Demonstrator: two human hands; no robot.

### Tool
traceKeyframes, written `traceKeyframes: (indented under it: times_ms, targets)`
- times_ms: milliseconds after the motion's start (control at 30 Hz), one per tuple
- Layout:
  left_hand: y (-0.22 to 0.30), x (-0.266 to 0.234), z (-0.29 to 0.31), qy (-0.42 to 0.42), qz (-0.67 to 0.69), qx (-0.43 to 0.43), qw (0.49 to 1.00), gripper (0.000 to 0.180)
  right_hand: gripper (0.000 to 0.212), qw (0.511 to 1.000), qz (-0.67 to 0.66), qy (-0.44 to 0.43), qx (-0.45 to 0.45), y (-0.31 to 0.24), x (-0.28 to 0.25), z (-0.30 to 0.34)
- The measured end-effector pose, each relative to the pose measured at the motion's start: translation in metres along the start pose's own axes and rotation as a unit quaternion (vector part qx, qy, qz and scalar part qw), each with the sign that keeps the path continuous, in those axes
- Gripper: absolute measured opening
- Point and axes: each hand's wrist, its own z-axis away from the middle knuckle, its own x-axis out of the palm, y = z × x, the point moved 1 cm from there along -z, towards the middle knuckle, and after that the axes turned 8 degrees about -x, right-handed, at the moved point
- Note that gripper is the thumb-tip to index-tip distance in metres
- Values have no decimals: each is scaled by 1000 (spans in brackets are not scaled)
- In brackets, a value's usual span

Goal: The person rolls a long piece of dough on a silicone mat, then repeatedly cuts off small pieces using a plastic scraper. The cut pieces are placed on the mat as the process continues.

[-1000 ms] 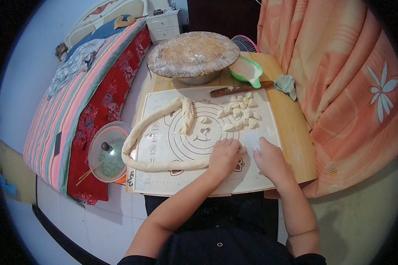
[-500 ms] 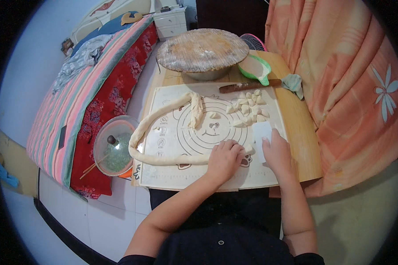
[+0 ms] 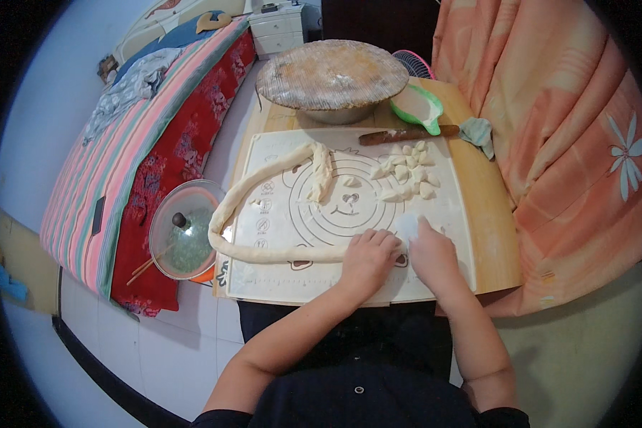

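A long rope of dough [image 3: 285, 252] curves round the left half of the printed white mat [image 3: 435, 207]. My left hand [image 3: 369, 262] is closed over the rope's near right end, fingers curled on top. Beside it, my right hand [image 3: 435, 258] grips a white dough scraper [image 3: 408, 225], which stands close to that end of the rope; my hands partly hide whether its edge is in the dough. Several cut dough pieces [image 3: 406, 171] lie in a group at the mat's far right, and a single dough piece [image 3: 349, 181] sits near the middle.
A rolling pin [image 3: 385, 137] lies along the mat's far edge, with a cloth [image 3: 477, 135] and a green bowl [image 3: 415, 107] nearby. A large covered basin [image 3: 332, 75] stands behind. Left of the table are a glass-lidded pot [image 3: 185, 239] with chopsticks [image 3: 141, 269] and a bed [image 3: 135, 143].
My right hand has moved left with the scraper, up to the rope's end by my left hand. My left hand stays on the dough. The whole view has shifted slightly.
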Motion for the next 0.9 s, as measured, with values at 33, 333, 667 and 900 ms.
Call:
traceKeyframes:
  times_ms: [33, 333, 667, 900]
  targets:
    - [-1, 0, 1, -3, -6, -1, 1000, 24, 25, 1000, 5, 4, 13, -1, 6, -4]
    - [-16, -15, -16, -15, -8, -39, 999, 24, 23, 990, -64, 121, -12, 7, -21, -1]
    - [-25, -7, -19, -8, 7, -42, 999, 16, 19, 999, -18, 26, -45, -12, -6, -12]
    - [-25, -14, -12, 8, -52, -35, 998, 17, 23, 998, -26, 51, -12, -19, 20, -39]
